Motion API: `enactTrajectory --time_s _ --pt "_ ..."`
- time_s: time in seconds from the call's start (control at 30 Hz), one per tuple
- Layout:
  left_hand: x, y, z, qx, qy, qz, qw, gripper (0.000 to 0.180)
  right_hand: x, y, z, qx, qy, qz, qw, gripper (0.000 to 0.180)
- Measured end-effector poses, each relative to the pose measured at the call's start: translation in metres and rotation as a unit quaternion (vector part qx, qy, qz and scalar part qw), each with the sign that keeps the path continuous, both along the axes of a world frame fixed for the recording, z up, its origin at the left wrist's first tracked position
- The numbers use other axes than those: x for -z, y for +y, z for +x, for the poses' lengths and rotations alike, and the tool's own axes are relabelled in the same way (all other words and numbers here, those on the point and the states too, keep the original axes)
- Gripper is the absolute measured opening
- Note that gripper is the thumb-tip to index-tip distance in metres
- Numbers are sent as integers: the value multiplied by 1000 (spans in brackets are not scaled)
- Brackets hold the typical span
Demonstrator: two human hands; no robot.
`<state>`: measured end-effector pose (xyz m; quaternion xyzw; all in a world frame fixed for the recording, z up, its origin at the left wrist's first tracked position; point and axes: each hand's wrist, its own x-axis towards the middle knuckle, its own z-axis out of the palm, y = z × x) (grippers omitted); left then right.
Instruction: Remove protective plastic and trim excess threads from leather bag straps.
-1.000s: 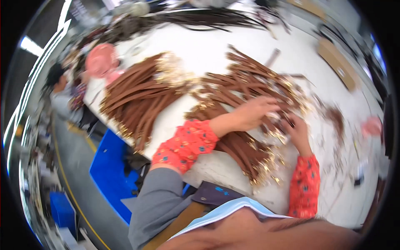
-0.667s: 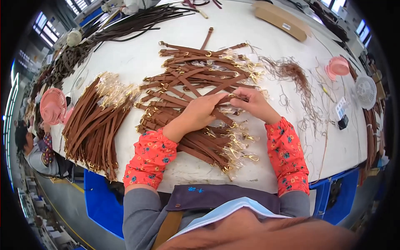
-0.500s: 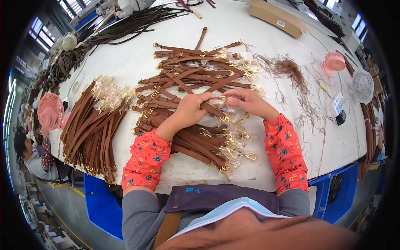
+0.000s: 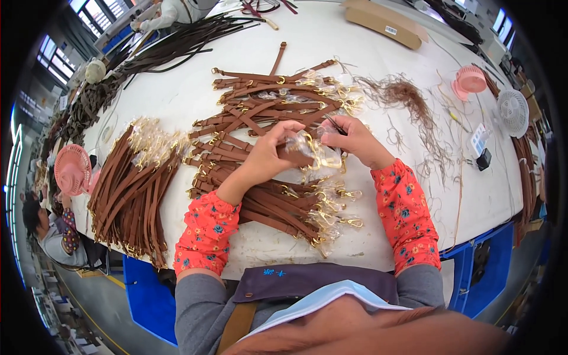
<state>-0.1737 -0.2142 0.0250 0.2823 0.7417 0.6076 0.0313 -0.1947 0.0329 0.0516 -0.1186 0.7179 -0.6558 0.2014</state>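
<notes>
Left hand (image 4: 264, 160) with fingers (image 4: 290, 126) closed around a brown strap (image 4: 296, 157), above a strap pile (image 4: 275, 204) on the white desk (image 4: 367, 251), right hand (image 4: 362, 145) gripping a slim dark tool (image 4: 336, 123) near a plastic-wrapped gold clasp (image 4: 320, 157)

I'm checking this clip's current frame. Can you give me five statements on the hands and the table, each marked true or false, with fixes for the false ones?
1. The left hand holds a brown strap. True.
2. The right hand is bare of any object. False: a thin dark tool shows between its fingers.
3. The thread tangle lies left of the straps. False: it lies to their right.
4. A cardboard box lies toward the far side of the table. True.
5. The sleeve covers are plain blue. False: they are red with a floral pattern.
</notes>
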Motion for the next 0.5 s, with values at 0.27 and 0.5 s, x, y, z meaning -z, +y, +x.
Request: enactTrajectory --time_s 0.27,0.5 --pt "-4 9 9 -76 93 -174 977 53 -9 -4 8 -28 -12 -18 999 36" --pt "-6 2 -1 -61 -176 40 982 45 -9 11 2 -50 -73 -6 996 48"
